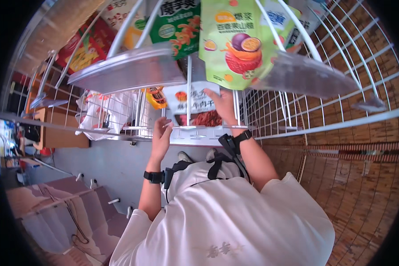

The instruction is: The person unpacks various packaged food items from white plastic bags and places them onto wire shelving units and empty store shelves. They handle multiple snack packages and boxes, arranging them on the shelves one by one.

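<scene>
A white snack pouch (199,99) with a picture of reddish shredded food stands behind the thin front rods of a white wire display rack (189,69). My right hand (223,105) grips the pouch at its right edge, its thumb side over the front. Lower down and to the left, my left hand (161,134) is empty, with its fingers loosely bent and apart near the rack's front edge. Close to it is a yellow-orange snack packet (155,97). The base of the white pouch is partly behind the rack's metal lip.
Above hang a light green fruit snack pouch (234,43), a dark green pouch (183,28) and a red packet (86,45). Clear plastic label holders (129,71) jut from the rack. A white plastic bag (106,113) is at left, near a cardboard box (61,129). Bamboo matting (345,186) lines the right.
</scene>
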Demonstrator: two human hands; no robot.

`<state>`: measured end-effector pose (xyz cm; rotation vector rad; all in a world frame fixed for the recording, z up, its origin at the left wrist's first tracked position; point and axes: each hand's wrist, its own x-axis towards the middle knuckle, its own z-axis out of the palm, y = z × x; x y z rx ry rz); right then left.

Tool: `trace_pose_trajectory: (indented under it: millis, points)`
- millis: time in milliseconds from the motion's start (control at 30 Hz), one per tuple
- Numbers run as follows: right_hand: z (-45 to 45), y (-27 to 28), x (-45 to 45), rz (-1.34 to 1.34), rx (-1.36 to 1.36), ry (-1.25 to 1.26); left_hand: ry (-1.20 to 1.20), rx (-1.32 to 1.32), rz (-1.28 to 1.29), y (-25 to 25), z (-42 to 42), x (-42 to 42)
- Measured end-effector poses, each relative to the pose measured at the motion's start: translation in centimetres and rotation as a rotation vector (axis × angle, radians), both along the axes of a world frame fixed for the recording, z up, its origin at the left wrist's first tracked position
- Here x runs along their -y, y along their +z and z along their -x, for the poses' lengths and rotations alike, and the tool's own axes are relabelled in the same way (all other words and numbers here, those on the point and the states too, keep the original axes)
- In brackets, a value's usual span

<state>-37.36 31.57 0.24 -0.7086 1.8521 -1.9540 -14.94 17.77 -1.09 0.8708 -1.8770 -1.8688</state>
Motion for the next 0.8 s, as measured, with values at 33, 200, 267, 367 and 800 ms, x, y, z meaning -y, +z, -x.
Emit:
trace_pose_trajectory:
  millis: [33, 200, 267, 367, 800]
  points:
    - [1.2, -0.2, 1.3, 0.083, -0.201, -0.103, 0.012, 0.011, -0.034, 0.6, -1.0, 0.1]
    - [6.7, -3.6, 6.1, -0.565, -0.467, -0.279, 0.113, 0.107, -0.134, 1.5, -9.6, 0.8]
    - [7.1, -3.4, 7.6, -0.596, -0.44, -0.331, 0.184, 0.138, -0.175, 1.4, -13.4, 1.1]
    - [7.0, -2.0, 9.6, -0.343, -0.495, -0.493, 0.282, 0.181, -0.226, 2.0, -19.0, 1.9]
    - [-9.4, -16.0, 6.3, -0.39, -0.513, -0.785, 0.483, 0.22, -0.311, -1.0, -44.1, 11.4]
